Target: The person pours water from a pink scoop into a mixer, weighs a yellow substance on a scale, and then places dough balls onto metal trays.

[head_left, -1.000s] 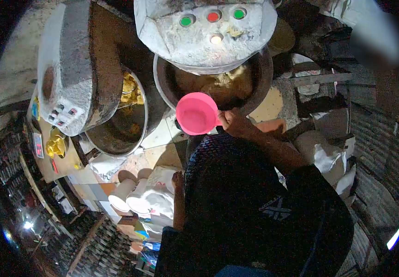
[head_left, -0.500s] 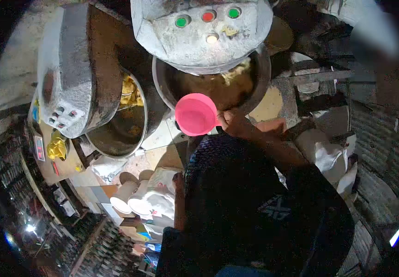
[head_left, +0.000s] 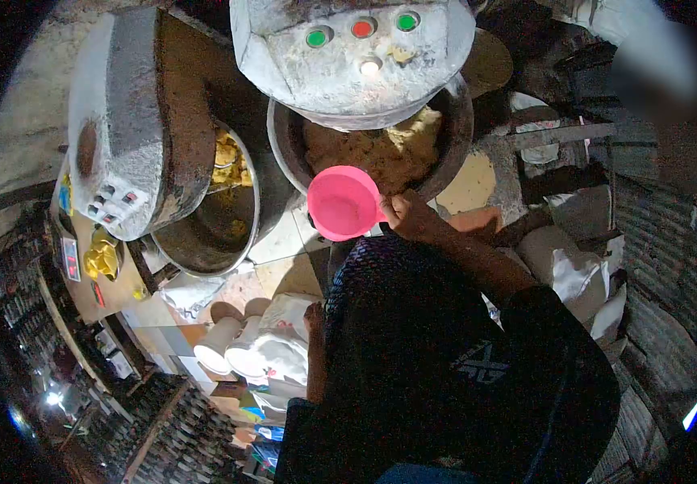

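A pink plastic dipper [head_left: 342,203] is held by its handle in my right hand [head_left: 402,216], its fingers closed around it. The dipper hangs at the front rim of a large mixer bowl [head_left: 278,145], overlapping the rim in view. Inside that bowl lies brown and pale dough [head_left: 373,153], partly hidden by the mixer head [head_left: 356,73] above it. My left hand [head_left: 314,316] hangs low by my side, near white sacks; its fingers are too dark and small to make out.
To the left stands a second mixer [head_left: 131,121] over a metal bowl [head_left: 253,218] with yellow dough. A table [head_left: 123,290] bears a yellow bag and a scale with a red display. White buckets [head_left: 218,343] stand on the tiled floor below; sacks [head_left: 578,278] lie at right.
The dough in the bowl has shifted, with more of its lumpy surface and a pale mass at the right showing now. My right hand and the dipper have barely moved.
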A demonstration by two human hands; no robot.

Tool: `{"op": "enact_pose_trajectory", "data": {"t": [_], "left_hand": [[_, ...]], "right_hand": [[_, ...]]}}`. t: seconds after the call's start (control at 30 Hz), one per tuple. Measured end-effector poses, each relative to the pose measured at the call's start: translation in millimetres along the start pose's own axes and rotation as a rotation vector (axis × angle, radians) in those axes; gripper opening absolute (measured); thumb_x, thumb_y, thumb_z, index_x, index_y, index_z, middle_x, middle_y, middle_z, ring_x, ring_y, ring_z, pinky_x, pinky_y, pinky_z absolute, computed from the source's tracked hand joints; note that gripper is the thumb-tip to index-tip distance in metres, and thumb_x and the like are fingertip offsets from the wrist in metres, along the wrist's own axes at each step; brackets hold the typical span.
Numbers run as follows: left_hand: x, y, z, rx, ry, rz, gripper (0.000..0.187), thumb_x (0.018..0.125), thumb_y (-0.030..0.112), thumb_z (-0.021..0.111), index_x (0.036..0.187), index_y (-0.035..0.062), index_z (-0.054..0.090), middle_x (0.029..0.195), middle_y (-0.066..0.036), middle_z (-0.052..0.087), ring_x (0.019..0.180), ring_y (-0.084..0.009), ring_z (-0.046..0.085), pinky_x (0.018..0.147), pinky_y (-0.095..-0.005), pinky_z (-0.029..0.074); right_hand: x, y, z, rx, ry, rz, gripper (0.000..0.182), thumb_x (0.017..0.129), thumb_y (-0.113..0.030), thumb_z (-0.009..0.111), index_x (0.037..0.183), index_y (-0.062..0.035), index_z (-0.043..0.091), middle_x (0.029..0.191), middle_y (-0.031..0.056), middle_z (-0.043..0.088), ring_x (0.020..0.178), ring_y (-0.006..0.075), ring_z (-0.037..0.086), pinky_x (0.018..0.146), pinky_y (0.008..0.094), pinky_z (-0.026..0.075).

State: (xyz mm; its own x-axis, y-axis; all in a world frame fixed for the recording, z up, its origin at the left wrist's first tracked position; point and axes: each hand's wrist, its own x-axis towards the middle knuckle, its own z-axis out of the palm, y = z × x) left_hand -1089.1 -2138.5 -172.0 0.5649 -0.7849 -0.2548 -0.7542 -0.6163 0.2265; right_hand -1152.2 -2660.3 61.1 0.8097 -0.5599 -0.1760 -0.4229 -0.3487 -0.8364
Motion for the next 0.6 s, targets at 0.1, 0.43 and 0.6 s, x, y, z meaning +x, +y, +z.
{"op": "enact_pose_trajectory", "data": {"t": [0.1, 0.43, 0.6], "left_hand": [[1, 1, 2, -0.027, -0.024, -0.028, 0.010, 0.080, 0.011, 0.053, 0.087, 0.0053, 0.058, 0.089, -0.013, 0.060, 0.080, -0.0265, 0.058, 0.070, -0.0360, 0.048], [7, 20, -29, -0.109, 0.090, -0.009, 0.022, 0.076, 0.019, 0.057, 0.093, 0.0057, 0.060, 0.092, -0.012, 0.063, 0.086, -0.0264, 0.060, 0.071, -0.0368, 0.050], [9, 31, -44, -0.221, -0.007, -0.137, 0.016, 0.076, 0.017, 0.058, 0.087, 0.0073, 0.062, 0.088, -0.011, 0.063, 0.080, -0.0263, 0.061, 0.068, -0.0356, 0.050]], "right_hand": [[7, -21, -18, 0.014, -0.201, 0.105, 0.042, 0.093, -0.032, 0.040, 0.068, -0.0008, 0.053, 0.056, 0.0167, 0.048, 0.050, 0.0286, 0.049, 0.047, 0.0414, 0.037], [3, 0, -5, -0.031, -0.186, 0.006, 0.033, 0.095, -0.021, 0.034, 0.090, 0.0034, 0.055, 0.062, 0.0190, 0.047, 0.059, 0.0325, 0.054, 0.052, 0.0412, 0.041], [-1, 29, 14, -0.354, 0.018, -0.502, 0.029, 0.095, -0.016, 0.034, 0.097, 0.0047, 0.055, 0.060, 0.0156, 0.043, 0.055, 0.0266, 0.052, 0.048, 0.0382, 0.040]]}}
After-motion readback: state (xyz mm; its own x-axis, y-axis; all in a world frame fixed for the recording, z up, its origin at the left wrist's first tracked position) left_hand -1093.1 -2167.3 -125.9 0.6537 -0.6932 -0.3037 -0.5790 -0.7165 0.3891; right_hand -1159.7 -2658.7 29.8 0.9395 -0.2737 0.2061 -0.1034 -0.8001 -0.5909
